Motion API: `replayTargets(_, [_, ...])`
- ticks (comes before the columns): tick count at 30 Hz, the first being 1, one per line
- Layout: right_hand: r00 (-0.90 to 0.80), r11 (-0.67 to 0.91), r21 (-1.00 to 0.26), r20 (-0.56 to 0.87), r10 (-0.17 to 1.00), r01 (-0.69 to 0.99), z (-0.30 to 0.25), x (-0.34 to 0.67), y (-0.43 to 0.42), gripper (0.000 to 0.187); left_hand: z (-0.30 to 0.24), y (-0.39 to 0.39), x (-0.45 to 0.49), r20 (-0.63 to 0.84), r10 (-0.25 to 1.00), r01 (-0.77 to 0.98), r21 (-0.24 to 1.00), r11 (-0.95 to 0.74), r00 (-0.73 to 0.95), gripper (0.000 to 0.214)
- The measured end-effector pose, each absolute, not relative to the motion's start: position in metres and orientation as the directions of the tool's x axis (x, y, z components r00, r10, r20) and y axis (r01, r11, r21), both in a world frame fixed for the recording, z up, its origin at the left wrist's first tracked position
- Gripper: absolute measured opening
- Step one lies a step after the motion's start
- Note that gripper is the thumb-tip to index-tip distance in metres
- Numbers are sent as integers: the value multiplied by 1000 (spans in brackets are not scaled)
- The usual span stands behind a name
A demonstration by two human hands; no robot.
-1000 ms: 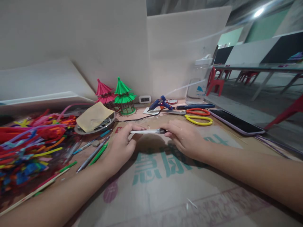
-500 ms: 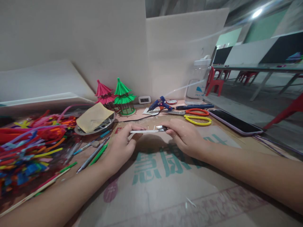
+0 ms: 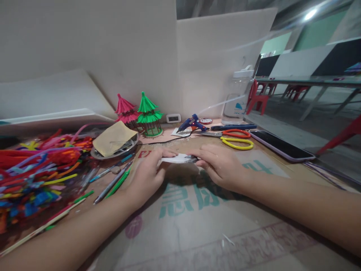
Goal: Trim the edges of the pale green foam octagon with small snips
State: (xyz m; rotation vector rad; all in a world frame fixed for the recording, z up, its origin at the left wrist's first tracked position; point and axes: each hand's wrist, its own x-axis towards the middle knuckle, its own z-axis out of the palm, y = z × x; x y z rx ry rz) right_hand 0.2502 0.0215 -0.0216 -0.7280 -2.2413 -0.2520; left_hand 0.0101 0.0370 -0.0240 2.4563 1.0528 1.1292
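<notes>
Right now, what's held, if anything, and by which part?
The left hand pinches a white piece by its left end; the right hand grips a dark object at the piece's right end, too blurred to identify it or the part gripped.

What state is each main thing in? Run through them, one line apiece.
Left hand: closed on white piece
Right hand: closed on dark object, mostly hidden
White piece: raised above cardboard
Glue gun: red light on
Scissors: lying, handles apart
Phone: face up, screen dark
Water bottle: upright, lid on
Green-roofed model: upright
Pink-roofed model: upright
Digital display: upright, digits unreadable
Metal dish: partly covered by paper
</notes>
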Motion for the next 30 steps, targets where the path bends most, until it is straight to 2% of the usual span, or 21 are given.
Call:
replayTargets(5, [-549,814,-12,732,403,581,-21,249,20,34,-25,37,10,546,718,545,476,-690,432,32])
replayTargets(21, [-538,827,-47,739,406,560,-22,250,22,32,-23,35,11,531,726,537,494,-684,436,33])
replayTargets(27, [-454,796,-179,739,497,579,-25,252,26,33,-24,36,10,536,735,554,492,-671,414,31])
replayTargets(30, [-471,802,-182,727,499,569,-27,253,27,31,-24,37,10,550,737,570,483,-665,393,33])
